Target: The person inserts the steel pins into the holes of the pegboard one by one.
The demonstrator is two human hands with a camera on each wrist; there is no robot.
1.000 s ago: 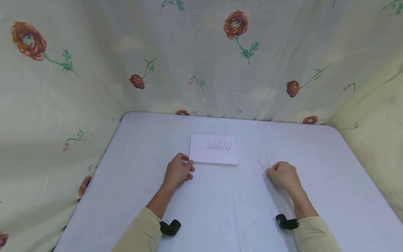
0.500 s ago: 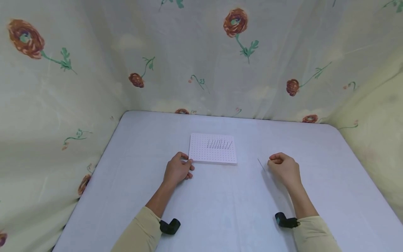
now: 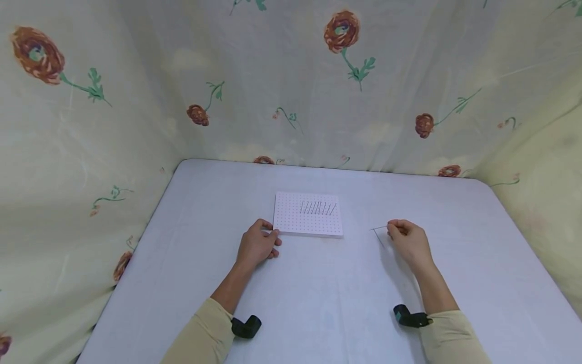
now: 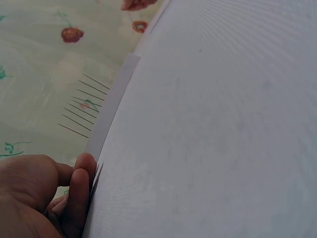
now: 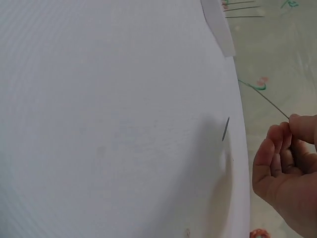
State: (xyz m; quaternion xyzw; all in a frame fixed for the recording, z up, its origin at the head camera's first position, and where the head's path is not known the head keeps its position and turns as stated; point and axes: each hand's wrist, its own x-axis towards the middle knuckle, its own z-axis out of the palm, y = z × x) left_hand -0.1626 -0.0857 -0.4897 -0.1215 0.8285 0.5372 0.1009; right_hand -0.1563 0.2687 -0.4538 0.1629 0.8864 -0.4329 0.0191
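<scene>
A white perforated board (image 3: 291,225) lies on the table with a row of several thin dark metal rods (image 4: 77,131) standing in its holes. At the board's near left corner, my left hand (image 3: 257,245) holds the edge between thumb and fingers. My right hand (image 3: 410,245) is to the right of the board, pinching one thin metal rod (image 5: 270,102) between thumb and forefinger. That rod points left, towards the board. Another thin rod (image 5: 226,129) lies on the table below and left of the right hand.
The table (image 3: 309,298) has a plain white cover. Flower-patterned curtain cloth (image 3: 254,76) hangs behind it and at both sides. A black wrist camera (image 3: 246,327) sits at the left sleeve, another black camera (image 3: 410,317) at the right.
My right hand has lifted one rod from beside the other and turned it from upward-pointing to nearly level, pointing left. My left hand and the board have stayed put.
</scene>
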